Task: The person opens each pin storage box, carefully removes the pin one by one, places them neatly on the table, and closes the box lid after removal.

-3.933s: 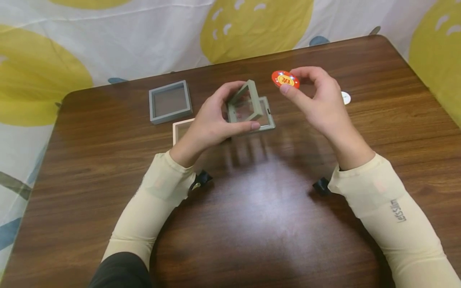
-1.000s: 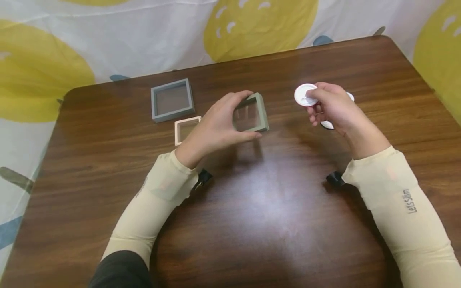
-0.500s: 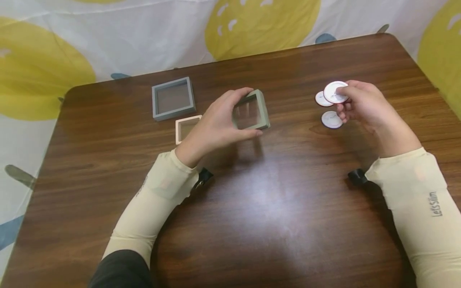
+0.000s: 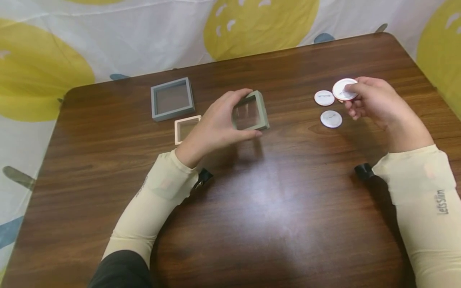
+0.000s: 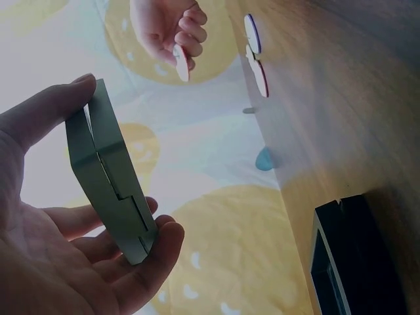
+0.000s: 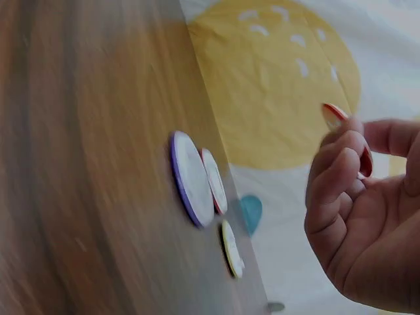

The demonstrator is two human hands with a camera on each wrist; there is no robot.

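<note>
My left hand (image 4: pixel 219 120) grips a small green display frame (image 4: pixel 264 116) with a clear window, thumb on one edge and fingers on the opposite one. Seen edge-on in the left wrist view, the two halves of the green frame (image 5: pixel 108 170) lie together, a thin gap showing near the thumb. Farther right, my right hand (image 4: pixel 378 98) pinches a round pin badge (image 4: pixel 340 88), its white back up and its rim red. Just below and left of it lie a red-rimmed badge (image 4: pixel 324 98) and a purple-rimmed badge (image 4: pixel 331 119). A yellow-rimmed badge (image 6: pixel 231 249) is mostly hidden in the head view.
A larger grey-blue frame (image 4: pixel 155 104) lies at the back left of the wooden table (image 4: pixel 273 232). Beside my left wrist is a small cream frame (image 4: pixel 177 132), partly covered by that hand. A patterned curtain (image 4: pixel 151 36) hangs behind the table's back edge.
The green frame, folded open at first, is now closed in my left hand. My right hand has turned the red badge back side up and carried it right, over the other badges.
</note>
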